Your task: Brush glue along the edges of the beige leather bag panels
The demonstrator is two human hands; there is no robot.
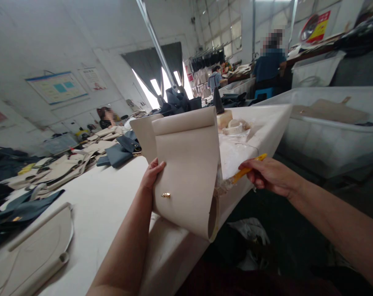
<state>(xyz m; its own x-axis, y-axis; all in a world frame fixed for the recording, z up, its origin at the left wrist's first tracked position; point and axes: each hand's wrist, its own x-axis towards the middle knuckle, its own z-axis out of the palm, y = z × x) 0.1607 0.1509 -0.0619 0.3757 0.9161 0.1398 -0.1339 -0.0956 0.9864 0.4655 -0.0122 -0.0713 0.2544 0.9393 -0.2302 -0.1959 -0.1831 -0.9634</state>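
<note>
My left hand (151, 176) grips the left edge of a cream leather panel (189, 172) and holds it upright above the white worktable (103, 205). The panel curls over at its top and bottom and carries a small gold stud (166, 195) near its lower left. To the panel's right, my right hand (268, 174) is closed on a thin yellow tool (248, 168), whose inner end is hidden behind the panel's right edge.
Cream and dark blue leather pieces (66, 164) lie piled along the table's left. A cream shaped part (35, 246) sits near the front left. White bins (334, 131) stand to the right. Other people (269, 61) work at the far end.
</note>
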